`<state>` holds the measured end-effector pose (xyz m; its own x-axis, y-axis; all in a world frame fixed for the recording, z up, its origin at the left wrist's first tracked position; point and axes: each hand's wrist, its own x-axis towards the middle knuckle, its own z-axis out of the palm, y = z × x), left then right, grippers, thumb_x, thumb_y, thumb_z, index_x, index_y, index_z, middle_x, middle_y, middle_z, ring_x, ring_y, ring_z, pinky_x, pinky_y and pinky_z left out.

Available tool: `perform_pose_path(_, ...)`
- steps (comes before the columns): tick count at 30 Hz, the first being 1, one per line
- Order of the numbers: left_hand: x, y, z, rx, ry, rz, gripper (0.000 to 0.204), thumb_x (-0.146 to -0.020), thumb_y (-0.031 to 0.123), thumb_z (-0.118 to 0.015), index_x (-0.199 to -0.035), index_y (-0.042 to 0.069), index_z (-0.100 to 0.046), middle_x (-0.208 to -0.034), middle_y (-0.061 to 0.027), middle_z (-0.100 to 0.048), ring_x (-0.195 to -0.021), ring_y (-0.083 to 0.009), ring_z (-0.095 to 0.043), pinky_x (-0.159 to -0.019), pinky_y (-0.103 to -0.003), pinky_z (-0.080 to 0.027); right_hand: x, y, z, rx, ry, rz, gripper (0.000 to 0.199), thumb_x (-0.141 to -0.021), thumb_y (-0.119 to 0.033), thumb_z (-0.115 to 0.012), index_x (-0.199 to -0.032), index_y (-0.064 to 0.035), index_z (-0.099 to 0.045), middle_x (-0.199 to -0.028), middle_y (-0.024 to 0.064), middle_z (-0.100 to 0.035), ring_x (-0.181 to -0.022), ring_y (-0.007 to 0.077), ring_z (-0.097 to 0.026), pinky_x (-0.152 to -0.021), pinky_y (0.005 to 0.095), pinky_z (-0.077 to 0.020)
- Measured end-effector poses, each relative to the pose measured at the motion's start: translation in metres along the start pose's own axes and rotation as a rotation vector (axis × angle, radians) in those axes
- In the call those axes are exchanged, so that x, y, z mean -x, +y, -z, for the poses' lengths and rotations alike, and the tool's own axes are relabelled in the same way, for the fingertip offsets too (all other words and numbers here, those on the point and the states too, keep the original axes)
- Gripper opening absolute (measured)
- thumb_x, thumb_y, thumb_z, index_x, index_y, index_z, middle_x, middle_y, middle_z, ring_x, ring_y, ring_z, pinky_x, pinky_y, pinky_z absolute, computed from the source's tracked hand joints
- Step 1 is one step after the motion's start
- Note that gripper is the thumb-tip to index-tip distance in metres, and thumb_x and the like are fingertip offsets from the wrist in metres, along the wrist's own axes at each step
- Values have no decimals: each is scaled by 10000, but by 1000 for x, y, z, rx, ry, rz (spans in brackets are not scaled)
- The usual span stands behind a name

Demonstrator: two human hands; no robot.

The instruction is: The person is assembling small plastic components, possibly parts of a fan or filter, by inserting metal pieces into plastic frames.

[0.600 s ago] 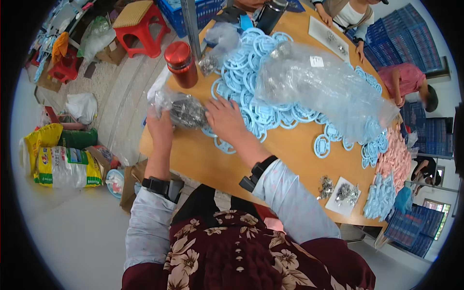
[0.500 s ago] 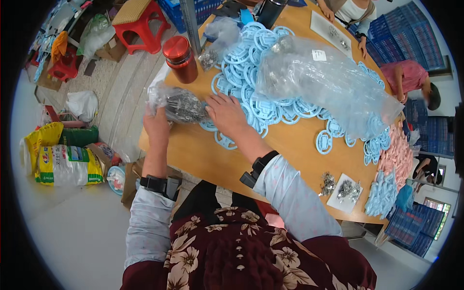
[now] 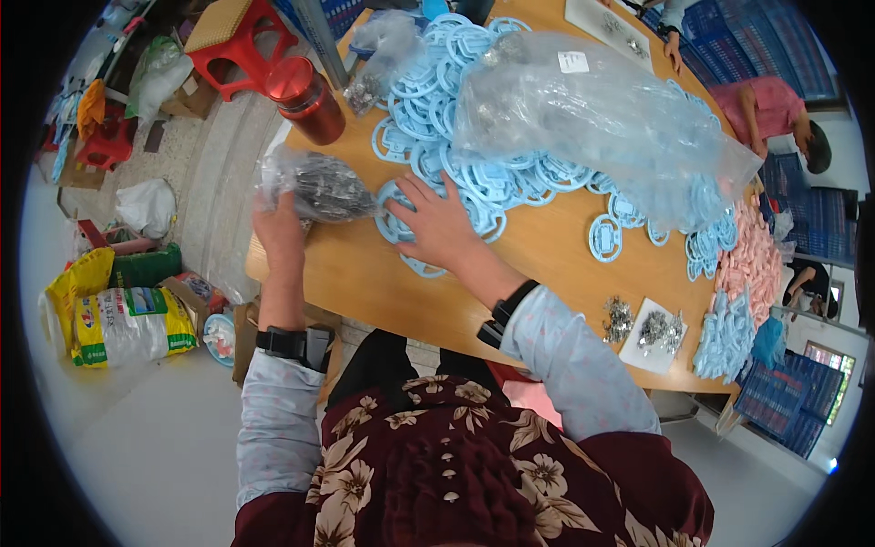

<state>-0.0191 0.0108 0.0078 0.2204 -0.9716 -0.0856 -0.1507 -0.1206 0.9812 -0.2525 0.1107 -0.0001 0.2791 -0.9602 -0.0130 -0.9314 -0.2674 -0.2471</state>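
Note:
At the table's left edge, my left hand (image 3: 280, 232) grips a clear plastic bag (image 3: 333, 189) filled with small dark metal parts. Its fingers are partly hidden under the bag. My right hand (image 3: 437, 228) is spread just to the right of that bag, over the near edge of a heap of light-blue plastic rings (image 3: 492, 180). Its fingers are apart and hold nothing; whether the fingertips touch the rings I cannot tell. A large clear bag (image 3: 583, 114) with metal parts inside lies across the heap.
A red flask (image 3: 316, 111) stands beyond the held bag, near a metal post (image 3: 319, 36). A white board (image 3: 638, 354) with metal bits lies near right, by pink pieces (image 3: 752, 251). A red stool (image 3: 241, 46) is on the floor. Co-workers sit at the far side.
My right hand has come off the bag and now spreads over the blue rings. My left hand still holds the bag. The whole view has shifted slightly.

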Motion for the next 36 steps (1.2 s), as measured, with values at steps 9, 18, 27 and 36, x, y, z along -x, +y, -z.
perform_pose_path(9,-12,-27,-33,-522,145,-27,523,-818,353,-710,-1237,54,-619,-1259,-134,-582,-1207,-338,-506,-1016,-525,-373,72,36,33,-5,-71,132,593,-727,-382,-778,-1245,-185,-569,-1437,80,-449,-1399,243,-357,-1117,500,-297)
perform_pose_path(18,19,22,-68,-1032,7,38,615,-804,411,-697,-1348,156,-567,-1451,-65,-442,-1403,-334,-290,-1069,-771,-93,145,93,47,67,-143,34,675,-700,-443,-789,-1299,-206,-587,-1474,81,-444,-1391,284,-368,-1151,545,-241)
perform_pose_path(27,12,26,-71,-969,54,-40,615,-804,399,-688,-1335,112,-573,-1439,-84,-464,-1386,-318,-334,-1069,-758,-98,175,79,56,1,9,-43,532,-773,-390,-749,-1225,-144,-616,-1405,90,-503,-1357,295,-409,-1112,536,-271)
perform_pose_path(36,-4,-4,-69,-665,141,112,586,-858,422,-599,-1305,45,-569,-1434,-135,-481,-1373,-337,-353,-1146,-644,-61,89,33,52,-309,228,-2,332,-832,-148,-709,-1133,-39,-624,-1152,132,-625,-1055,320,-583,-891,411,-460)
